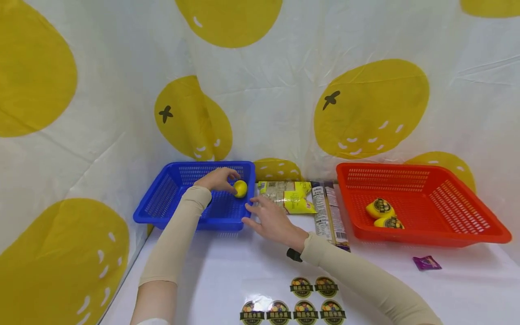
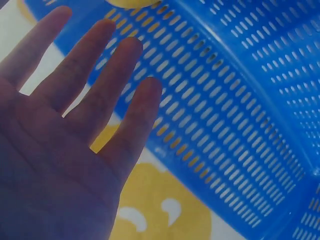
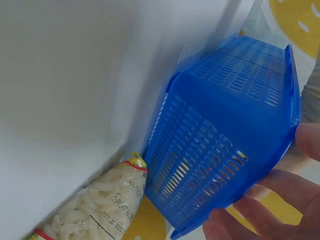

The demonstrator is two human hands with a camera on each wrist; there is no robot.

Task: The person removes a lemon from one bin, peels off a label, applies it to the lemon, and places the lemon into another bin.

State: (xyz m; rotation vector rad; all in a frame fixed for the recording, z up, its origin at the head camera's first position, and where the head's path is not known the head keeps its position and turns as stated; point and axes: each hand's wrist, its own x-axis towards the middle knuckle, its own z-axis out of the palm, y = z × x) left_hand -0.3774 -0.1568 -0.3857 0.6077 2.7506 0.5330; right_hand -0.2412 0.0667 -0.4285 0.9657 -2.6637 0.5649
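Observation:
Inside the blue basket, a lemon lies toward the right end. My left hand reaches over that basket, fingertips right beside the lemon. In the left wrist view the fingers of the left hand are straight and spread, with the lemon cut off at the top edge. At the basket's right rim is my right hand, fingers apart. The right wrist view has the fingertips of the right hand along the rim of the blue basket, not curled round it.
A red basket on the right holds two stickered lemons. Between the baskets lie a yellow snack bag and a long package. A purple packet and a sheet of round stickers lie in front on the white table.

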